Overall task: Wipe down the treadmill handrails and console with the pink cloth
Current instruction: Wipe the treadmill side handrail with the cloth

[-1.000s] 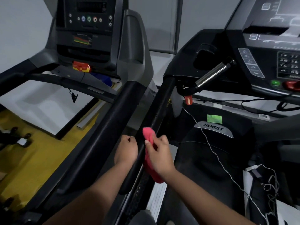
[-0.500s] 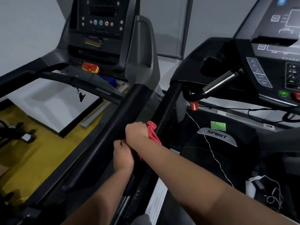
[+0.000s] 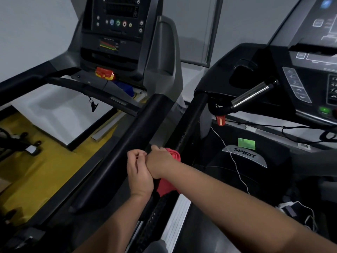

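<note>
Cloth point(image 3: 168, 179) wrapped on rail point(image 3: 189, 123), low on it, well short of console point(image 3: 310, 57). Our right hand point(image 3: 160, 162) fisted round cloth on rail. Our left hand point(image 3: 139, 172) beside it, fingers curled, touching right wrist; hold unclear. Risk: loose tail below rail slips, crossed wrists cramp stroke.

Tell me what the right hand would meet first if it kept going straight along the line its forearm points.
Probably the left hand: the right hand, gripping the pink cloth at the handrail, points left across it and already looks pressed against the left hand's fingers. Past that lies the neighbouring treadmill's black rail; depth is uncertain.
</note>
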Demonstrator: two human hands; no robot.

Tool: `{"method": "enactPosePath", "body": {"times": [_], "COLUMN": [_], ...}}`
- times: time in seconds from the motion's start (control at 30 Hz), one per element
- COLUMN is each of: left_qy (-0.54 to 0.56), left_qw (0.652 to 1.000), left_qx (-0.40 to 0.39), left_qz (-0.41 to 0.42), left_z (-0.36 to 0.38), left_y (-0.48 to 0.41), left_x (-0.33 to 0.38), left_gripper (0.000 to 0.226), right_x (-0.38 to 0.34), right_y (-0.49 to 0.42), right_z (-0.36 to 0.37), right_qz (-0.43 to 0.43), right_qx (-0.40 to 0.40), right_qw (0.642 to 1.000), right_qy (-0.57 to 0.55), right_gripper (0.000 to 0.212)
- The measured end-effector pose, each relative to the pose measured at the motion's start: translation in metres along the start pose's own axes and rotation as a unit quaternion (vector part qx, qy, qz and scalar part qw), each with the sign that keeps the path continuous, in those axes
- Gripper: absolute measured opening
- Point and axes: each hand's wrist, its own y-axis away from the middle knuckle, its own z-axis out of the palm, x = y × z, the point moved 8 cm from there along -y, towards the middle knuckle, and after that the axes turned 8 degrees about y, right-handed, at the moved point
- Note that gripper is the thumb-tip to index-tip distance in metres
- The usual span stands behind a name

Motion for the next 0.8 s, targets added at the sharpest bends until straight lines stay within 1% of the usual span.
{"method": "enactPosePath", "body": {"times": [0.07,0.13,0.2,0.3,0.33,0.37,0.43,0.5,0.57,0.6,0.7,0.77,0.8], "left_qy": [0.004,0.012,0.028,0.024,0.018,0.016,0.016,0.022,0.039,0.050,0.069,0.068,0.062], "left_qw": [1.000,0.997,0.991,0.986,0.985,0.984,0.982,0.979,0.976,0.974,0.972,0.976,0.981], "left_qx": [0.010,0.046,0.082,0.111,0.117,0.124,0.137,0.153,0.165,0.171,0.171,0.145,0.126], "left_qz": [-0.018,-0.058,-0.102,-0.123,-0.126,-0.127,-0.128,-0.130,-0.134,-0.137,-0.145,-0.144,-0.137], "left_z": [0.000,-0.005,-0.010,-0.017,-0.018,-0.019,-0.021,-0.024,-0.027,-0.028,-0.029,-0.024,-0.020], "left_y": [-0.002,-0.006,-0.009,-0.012,-0.012,-0.012,-0.012,-0.013,-0.014,-0.014,-0.014,-0.013,-0.013], "left_x": [-0.002,-0.011,-0.021,-0.028,-0.030,-0.030,-0.029,-0.031,-0.034,-0.036,-0.037,-0.035,-0.033], "left_gripper": [0.014,0.013,0.017,0.024,0.026,0.027,0.029,0.027,0.022,0.021,0.022,0.022,0.022], "right_x": [0.003,0.007,0.007,0.006,0.005,0.006,0.008,0.004,-0.002,-0.003,-0.001,0.004,0.008], "right_y": [-0.002,-0.010,-0.024,-0.040,-0.044,-0.046,-0.048,-0.049,-0.046,-0.043,-0.028,-0.013,-0.005], "right_z": [-0.001,0.001,0.010,0.024,0.026,0.026,0.024,0.026,0.027,0.025,0.010,0.004,0.003], "right_qz": [-0.008,-0.009,-0.006,-0.006,-0.006,-0.001,0.016,0.013,-0.001,-0.001,0.019,0.044,0.059], "right_qx": [0.007,-0.022,-0.092,-0.211,-0.231,-0.232,-0.202,-0.183,-0.155,-0.124,0.030,0.133,0.181], "right_qw": [0.999,0.998,0.994,0.973,0.968,0.968,0.977,0.982,0.987,0.991,0.997,0.984,0.972], "right_qy": [-0.032,-0.059,-0.063,-0.094,-0.103,-0.097,-0.063,-0.035,-0.040,-0.047,-0.066,-0.108,-0.140], "right_gripper": [0.038,0.040,0.042,0.043,0.041,0.040,0.045,0.050,0.048,0.045,0.037,0.035,0.034]}}
